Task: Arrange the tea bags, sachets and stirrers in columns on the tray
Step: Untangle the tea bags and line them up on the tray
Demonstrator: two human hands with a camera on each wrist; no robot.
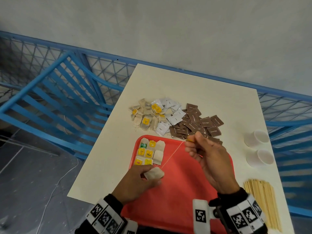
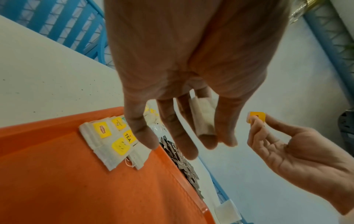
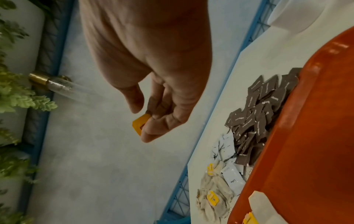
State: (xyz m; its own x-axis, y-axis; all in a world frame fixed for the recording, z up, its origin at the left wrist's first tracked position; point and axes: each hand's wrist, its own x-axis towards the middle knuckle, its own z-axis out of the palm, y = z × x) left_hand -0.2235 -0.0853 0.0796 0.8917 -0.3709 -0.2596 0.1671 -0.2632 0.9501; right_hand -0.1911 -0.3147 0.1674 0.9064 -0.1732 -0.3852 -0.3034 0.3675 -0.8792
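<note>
Two hands share one tea bag [image 1: 154, 173] above the red tray [image 1: 182, 191] on the white table [image 1: 194, 92]: the left hand [image 1: 140, 181] curls around the pouch near the tray's left side, and the right hand [image 1: 207, 157] pinches its yellow tag [image 2: 257, 117] higher and farther right, the string [image 1: 172, 154] taut between them. To do this step well, I judge, slacken the string, fold it and the tag onto the pouch, then lay the bag flush below the tea bags already in columns [image 1: 150, 152] at the tray's far left corner.
</note>
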